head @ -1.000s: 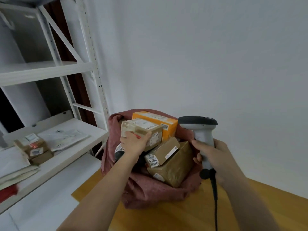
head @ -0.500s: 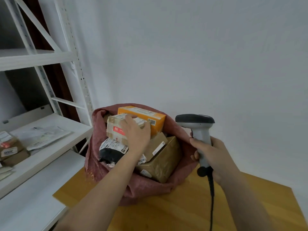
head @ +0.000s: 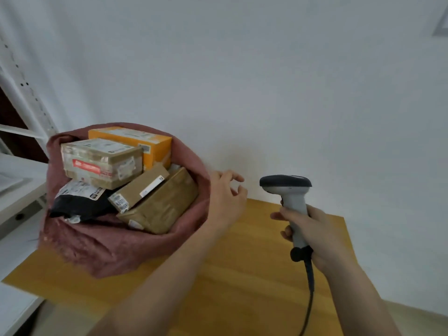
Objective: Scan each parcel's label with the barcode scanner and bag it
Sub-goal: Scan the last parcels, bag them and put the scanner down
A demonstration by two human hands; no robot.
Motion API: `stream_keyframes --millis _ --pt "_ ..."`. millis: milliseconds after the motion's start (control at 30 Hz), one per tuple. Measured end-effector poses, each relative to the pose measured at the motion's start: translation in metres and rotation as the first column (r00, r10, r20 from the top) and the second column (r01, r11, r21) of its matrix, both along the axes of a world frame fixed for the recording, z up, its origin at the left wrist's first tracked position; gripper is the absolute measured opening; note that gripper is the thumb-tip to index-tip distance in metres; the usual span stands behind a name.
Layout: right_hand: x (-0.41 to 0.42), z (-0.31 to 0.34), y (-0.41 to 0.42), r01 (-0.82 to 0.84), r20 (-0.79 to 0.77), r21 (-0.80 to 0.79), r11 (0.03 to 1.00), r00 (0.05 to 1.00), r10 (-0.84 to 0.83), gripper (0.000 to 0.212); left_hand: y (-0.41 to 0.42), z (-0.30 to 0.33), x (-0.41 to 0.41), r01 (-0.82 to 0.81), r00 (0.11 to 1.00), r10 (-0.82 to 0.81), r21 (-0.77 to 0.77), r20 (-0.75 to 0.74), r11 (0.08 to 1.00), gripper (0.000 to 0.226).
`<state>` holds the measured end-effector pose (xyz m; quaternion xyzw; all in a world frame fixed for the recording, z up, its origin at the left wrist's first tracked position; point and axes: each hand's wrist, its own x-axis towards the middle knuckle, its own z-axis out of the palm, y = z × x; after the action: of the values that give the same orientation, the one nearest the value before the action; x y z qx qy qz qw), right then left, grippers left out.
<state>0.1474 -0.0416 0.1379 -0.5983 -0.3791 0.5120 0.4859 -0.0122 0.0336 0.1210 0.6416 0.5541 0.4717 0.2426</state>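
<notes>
The pink bag (head: 114,246) on the wooden table (head: 242,275) is heaped so full that the taped parcel (head: 101,161) on top (riding above the rim) might slide out, since the left hand (head: 225,202) hovers empty with fingers spread while the right hand (head: 315,234) grips the barcode scanner (head: 291,200).

soft, even indoor light, faint shadows; slight motion blur throughout, wide-angle bending at the edges.
</notes>
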Motion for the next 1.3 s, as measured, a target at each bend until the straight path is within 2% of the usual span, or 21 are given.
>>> stream_keyframes --millis 267,500,533,600,667,867,1133,1300 --pt "0.103 -0.052 -0.035 -0.005 0.113 -0.194 0.981 0.993 0.027 0.017 -0.026 -0.079 0.094 0.074 0.994 -0.099 -0.333 -0.056 0.94 0.008" --pt "0.153 -0.144 -0.045 -0.024 0.317 -0.47 0.883 0.928 0.194 0.009 -0.044 -0.134 0.139 0.078 0.974 -0.181 -0.554 -0.134 0.829 0.012" --pt "0.154 -0.16 -0.046 -0.017 0.342 -0.495 0.869 0.915 0.212 0.017 -0.046 -0.141 0.141 0.074 0.969 -0.195 -0.574 -0.152 0.815 0.013" --pt "0.154 -0.193 -0.051 0.006 0.379 -0.527 0.85 0.897 0.228 0.053 -0.048 -0.155 0.141 0.057 0.957 -0.219 -0.611 -0.193 0.79 0.013" --pt "0.152 -0.226 -0.057 0.032 0.404 -0.518 0.855 0.89 0.212 0.076 -0.05 -0.168 0.14 0.036 0.945 -0.237 -0.65 -0.225 0.759 0.012" --pt "0.143 -0.285 -0.071 0.098 0.428 -0.523 0.846 0.889 0.162 0.09 -0.052 -0.192 0.129 -0.012 0.929 -0.252 -0.701 -0.272 0.713 0.01" --pt "0.133 -0.305 -0.069 0.147 0.481 -0.525 0.838 0.864 0.15 0.089 -0.051 -0.201 0.123 0.002 0.926 -0.281 -0.739 -0.253 0.674 0.019" --pt "0.133 -0.306 -0.062 0.088 0.512 -0.559 0.825 0.819 0.26 0.077 -0.048 -0.193 0.121 0.0 0.933 -0.261 -0.723 -0.25 0.69 0.018"
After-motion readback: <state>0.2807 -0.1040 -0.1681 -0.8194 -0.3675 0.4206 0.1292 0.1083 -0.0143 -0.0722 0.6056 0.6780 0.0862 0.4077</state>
